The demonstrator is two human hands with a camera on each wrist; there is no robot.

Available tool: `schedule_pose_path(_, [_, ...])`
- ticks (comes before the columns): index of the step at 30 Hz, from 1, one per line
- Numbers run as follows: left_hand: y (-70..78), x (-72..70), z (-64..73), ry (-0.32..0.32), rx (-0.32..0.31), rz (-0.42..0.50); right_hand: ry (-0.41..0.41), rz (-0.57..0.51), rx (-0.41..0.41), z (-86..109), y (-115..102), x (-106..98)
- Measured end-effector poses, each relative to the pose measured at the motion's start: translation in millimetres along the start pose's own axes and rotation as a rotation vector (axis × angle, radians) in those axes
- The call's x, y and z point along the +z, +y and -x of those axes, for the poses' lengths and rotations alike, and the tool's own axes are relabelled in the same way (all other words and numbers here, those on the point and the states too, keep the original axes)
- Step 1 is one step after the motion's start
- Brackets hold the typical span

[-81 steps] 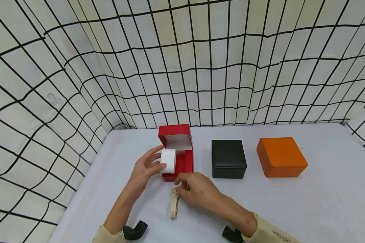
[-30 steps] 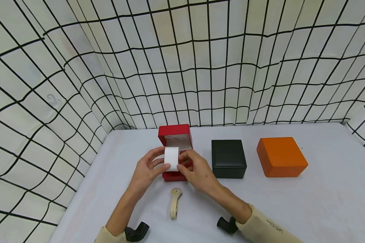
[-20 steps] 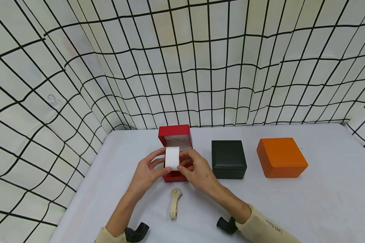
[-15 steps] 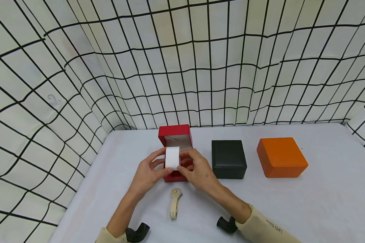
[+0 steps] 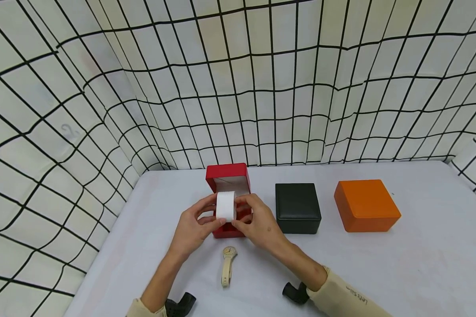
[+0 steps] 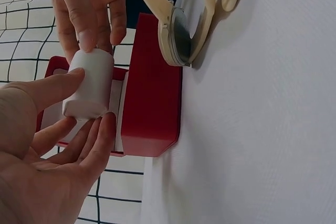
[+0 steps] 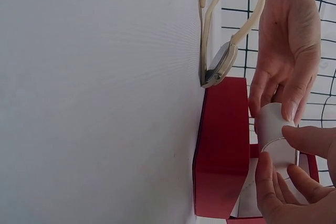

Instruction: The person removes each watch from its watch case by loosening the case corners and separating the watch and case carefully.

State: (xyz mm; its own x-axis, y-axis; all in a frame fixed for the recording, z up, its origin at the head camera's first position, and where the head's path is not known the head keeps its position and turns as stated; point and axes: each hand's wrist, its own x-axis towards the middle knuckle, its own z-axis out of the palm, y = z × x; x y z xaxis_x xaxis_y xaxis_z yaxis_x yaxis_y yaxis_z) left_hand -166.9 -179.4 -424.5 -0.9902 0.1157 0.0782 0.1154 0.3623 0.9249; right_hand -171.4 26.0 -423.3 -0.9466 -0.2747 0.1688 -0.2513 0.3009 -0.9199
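Cream-strapped wristwatch (image 5: 228, 264) lies nearest on the white-covered table (image 5: 420, 264), dial end toward the open red box (image 5: 227, 232), touched by neither hand. Just beyond it, the left hand (image 5: 192, 226) and right hand (image 5: 259, 224) each sit part-open with bent fingers, pinching opposite ends of a white watch cushion (image 5: 225, 206) between thumb and fingertips, cushion held over the red box's base, in front of its raised pale-lined lid. Closed black box (image 5: 297, 208) right of the red one, closed orange box (image 5: 366, 204) further right, black netting (image 5: 294, 87) behind everything.
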Motion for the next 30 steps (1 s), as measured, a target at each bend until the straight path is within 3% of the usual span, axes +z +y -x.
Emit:
schedule_pose_path(16, [2.1, 3.8, 1.9, 0.018, 0.005, -0.021, 0.001, 0.046, -0.032, -2.4, 3.1, 0.5])
schedule_pose_path(30, [0.5, 7.2, 1.8, 0.018, -0.033, -0.032, -0.01, 0.064, -0.03, -1.3, 4.3, -0.8])
